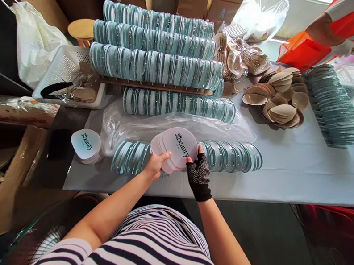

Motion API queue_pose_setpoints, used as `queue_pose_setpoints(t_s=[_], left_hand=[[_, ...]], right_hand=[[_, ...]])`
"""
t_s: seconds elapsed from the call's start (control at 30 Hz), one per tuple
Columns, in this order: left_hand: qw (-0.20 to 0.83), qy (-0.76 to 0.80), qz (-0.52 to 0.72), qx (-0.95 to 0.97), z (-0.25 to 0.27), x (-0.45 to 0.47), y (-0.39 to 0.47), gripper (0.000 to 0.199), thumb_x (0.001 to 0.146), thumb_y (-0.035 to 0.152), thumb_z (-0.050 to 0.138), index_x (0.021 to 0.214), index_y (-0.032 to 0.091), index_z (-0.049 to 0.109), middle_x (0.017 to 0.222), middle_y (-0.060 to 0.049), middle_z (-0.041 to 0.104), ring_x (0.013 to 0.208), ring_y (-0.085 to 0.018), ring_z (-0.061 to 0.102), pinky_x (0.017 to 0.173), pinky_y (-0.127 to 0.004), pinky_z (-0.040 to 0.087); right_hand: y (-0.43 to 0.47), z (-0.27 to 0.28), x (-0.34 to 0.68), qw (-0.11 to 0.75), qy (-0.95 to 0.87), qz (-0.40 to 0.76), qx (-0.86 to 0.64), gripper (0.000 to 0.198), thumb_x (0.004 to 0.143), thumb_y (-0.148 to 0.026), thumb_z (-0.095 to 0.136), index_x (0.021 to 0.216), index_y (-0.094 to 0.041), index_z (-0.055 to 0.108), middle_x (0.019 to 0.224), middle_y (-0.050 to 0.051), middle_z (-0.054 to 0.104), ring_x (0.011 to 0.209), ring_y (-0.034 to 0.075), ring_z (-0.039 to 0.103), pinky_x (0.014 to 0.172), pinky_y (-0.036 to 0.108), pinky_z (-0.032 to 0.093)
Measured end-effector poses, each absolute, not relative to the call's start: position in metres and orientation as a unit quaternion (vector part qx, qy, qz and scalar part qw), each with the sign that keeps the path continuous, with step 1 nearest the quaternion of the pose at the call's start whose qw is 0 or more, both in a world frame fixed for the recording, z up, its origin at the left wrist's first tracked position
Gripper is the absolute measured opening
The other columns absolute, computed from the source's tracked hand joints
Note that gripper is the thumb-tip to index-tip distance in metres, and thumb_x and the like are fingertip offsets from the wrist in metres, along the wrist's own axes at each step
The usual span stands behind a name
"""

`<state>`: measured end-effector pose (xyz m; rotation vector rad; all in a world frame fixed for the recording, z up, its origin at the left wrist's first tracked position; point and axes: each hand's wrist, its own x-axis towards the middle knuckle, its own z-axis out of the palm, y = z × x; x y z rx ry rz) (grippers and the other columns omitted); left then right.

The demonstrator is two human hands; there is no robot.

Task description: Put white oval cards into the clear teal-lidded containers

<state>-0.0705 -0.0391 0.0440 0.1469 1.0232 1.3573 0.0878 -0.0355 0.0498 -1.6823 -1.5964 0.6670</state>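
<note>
A fanned stack of rounded cards (176, 146) printed "beauty" is held between my two hands above the table. My left hand (157, 163) grips its lower left side, thumb on top. On the right edge, my gloved right hand (198, 172) pinches the cards; the glove is black, dotted and fingerless. Under and beside the cards runs a row of clear glass discs (232, 156) standing on edge. A second pile of the same printed cards (85, 146) lies at the table's left end.
Several more rows of glass discs (156, 66) stand behind, by clear plastic film (178, 123). Brown oval pieces (280, 115) are heaped right of them. A white basket (52, 68) sits left. At the far right are leaning glass discs (338, 110) and a person in an orange vest (342, 26).
</note>
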Motion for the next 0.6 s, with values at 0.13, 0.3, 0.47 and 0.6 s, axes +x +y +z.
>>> queue_pose_setpoints(t_s=[0.13,0.3,0.47,0.6], left_hand=[[0.699,0.426,0.57,0.07,0.043,-0.08,-0.039,0.055,0.066,0.012,0.077,0.118,0.019,0.062,0.106,-0.008,0.073,0.102,-0.025,0.067,0.097,-0.041,0.05],[0.734,0.404,0.54,0.085,0.041,-0.089,-0.041,0.06,0.064,0.016,0.078,0.121,0.018,0.061,0.109,-0.01,0.072,0.099,-0.027,0.068,0.092,-0.041,0.053],[0.75,0.394,0.523,0.091,0.04,-0.089,-0.046,0.06,0.065,0.021,0.078,0.122,0.019,0.061,0.111,-0.011,0.072,0.1,-0.027,0.067,0.089,-0.04,0.054],[0.765,0.39,0.509,0.063,0.041,-0.088,-0.051,0.061,0.062,0.023,0.078,0.121,0.018,0.063,0.113,-0.013,0.07,0.106,-0.031,0.065,0.09,-0.045,0.053]], right_hand=[[-0.029,0.058,0.096,0.458,-0.479,0.454,-0.595,0.055,0.08,-0.052,0.055,0.124,-0.019,0.058,0.121,0.011,0.064,0.108,0.024,0.06,0.094,0.042,0.049],[-0.027,0.082,0.107,0.474,-0.353,0.614,-0.523,0.045,0.074,-0.047,0.068,0.107,-0.018,0.063,0.083,0.002,0.068,0.074,0.016,0.063,0.073,0.033,0.053],[-0.028,0.09,0.108,0.499,-0.346,0.619,-0.498,0.029,0.069,-0.037,0.075,0.086,-0.019,0.061,0.075,-0.003,0.063,0.066,0.011,0.058,0.066,0.026,0.049],[-0.031,0.087,0.104,0.468,-0.317,0.679,-0.47,0.027,0.072,-0.038,0.073,0.088,-0.02,0.06,0.074,-0.004,0.061,0.061,0.01,0.053,0.06,0.023,0.046]])
